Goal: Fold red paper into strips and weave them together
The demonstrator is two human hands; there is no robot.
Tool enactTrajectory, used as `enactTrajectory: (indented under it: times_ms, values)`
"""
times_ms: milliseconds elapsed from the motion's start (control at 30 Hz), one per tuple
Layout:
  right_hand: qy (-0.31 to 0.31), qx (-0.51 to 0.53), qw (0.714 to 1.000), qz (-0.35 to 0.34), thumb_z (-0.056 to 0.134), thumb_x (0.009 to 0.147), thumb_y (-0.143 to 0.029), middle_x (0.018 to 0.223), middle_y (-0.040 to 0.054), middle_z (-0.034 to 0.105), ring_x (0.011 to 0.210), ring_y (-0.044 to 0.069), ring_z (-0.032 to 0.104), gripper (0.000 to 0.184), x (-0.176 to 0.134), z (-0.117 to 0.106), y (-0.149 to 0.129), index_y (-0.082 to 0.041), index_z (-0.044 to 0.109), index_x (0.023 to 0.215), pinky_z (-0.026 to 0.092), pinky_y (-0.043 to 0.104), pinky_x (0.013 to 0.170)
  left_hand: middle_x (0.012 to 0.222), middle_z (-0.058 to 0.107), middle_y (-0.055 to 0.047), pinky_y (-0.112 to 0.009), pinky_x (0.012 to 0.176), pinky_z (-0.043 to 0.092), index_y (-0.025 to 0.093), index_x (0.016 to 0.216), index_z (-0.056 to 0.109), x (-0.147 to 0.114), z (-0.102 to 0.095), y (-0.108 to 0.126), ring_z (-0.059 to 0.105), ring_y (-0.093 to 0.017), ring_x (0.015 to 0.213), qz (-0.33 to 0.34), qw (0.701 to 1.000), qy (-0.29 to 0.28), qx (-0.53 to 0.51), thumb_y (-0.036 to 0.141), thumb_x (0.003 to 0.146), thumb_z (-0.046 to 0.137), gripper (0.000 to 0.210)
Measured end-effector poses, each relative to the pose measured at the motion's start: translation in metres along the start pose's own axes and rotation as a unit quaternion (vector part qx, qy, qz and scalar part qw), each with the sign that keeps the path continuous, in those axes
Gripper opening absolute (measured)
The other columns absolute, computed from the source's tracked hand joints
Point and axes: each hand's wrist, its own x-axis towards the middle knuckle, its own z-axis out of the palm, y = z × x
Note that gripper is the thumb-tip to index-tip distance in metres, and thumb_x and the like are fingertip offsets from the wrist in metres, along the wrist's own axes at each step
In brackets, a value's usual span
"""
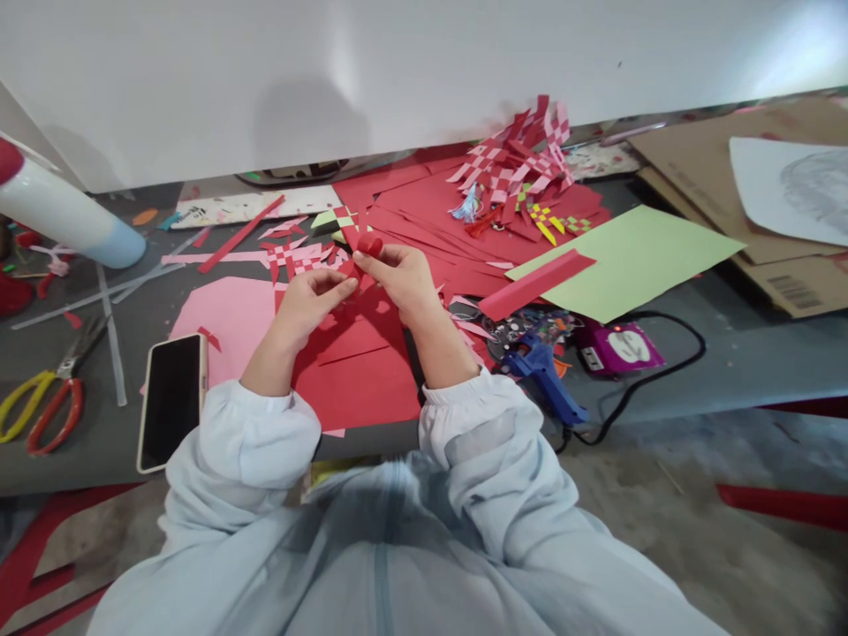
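At the frame's centre, the left hand (306, 311) and right hand (405, 277), close together, pinch a red paper piece (369, 245), apparently unfinished. Upper right of centre, checkered woven pieces (487, 159) look complete; the red sheets (424, 221) spread on the counter (742, 362) appear unwoven.
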Motion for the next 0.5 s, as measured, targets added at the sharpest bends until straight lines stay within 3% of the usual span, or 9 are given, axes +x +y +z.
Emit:
enactTrajectory:
  times_ms: [133,500]
  values:
    - [0.001,-0.004,1.000,0.009,0.076,0.066,-0.037,0.056,-0.0078,0.048,0.054,0.005,0.034,0.026,-0.0021,-0.0002,-0.0031,-0.014,0.064,0.066,0.026,0.025,0.054,0.064,0.066,0.001,-0.024,0.062,0.048,0.016,0.068,0.066,0.0007,-0.0021,0.0000,0.059,-0.011,0.060,0.004,0.999,0.027,0.021,0.050,0.050,0.093,0.047]
    - [-0.011,-0.011,1.000,0.009,0.073,0.067,-0.040,0.052,-0.0070,0.043,0.054,0.006,0.032,0.029,-0.0027,-0.0001,-0.0035,-0.016,0.059,0.058,0.023,0.027,0.054,0.063,0.070,-0.003,-0.026,0.063,0.049,0.015,0.069,0.073,0.0005,-0.0045,0.0003,0.059,-0.012,0.059,0.018,0.998,0.022,0.053,0.055,0.059,0.085,0.043]
